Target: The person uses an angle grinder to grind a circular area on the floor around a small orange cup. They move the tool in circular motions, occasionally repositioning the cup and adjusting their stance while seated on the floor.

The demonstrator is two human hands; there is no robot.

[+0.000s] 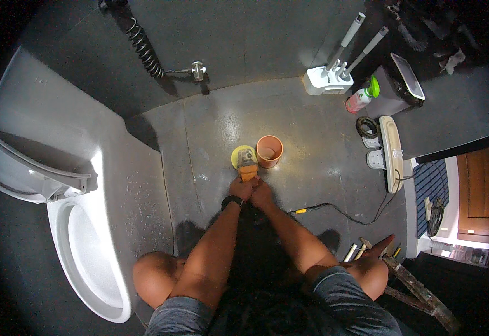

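Between my knees, just above the floor, both hands grip a power tool that looks like an angle grinder (248, 171), with an orange body and a grey head. My left hand (240, 189), with a dark band at the wrist, is closed around its rear on the left. My right hand (262, 194) closes on the same body from the right. A round yellow piece (235, 159) shows under the tool's head; whether it is a disc on the tool or a separate dish, I cannot tell. Right beside it stands an orange-brown cup (269, 151), apart from my hands.
A white toilet (90, 255) fills the left side. A black cable (339, 210) runs right toward a pale power strip (391, 154). At the back right stand a white brush holder (328, 81), a spray bottle (359, 101) and a bin (393, 92). Tools (418, 285) lie by my right knee.
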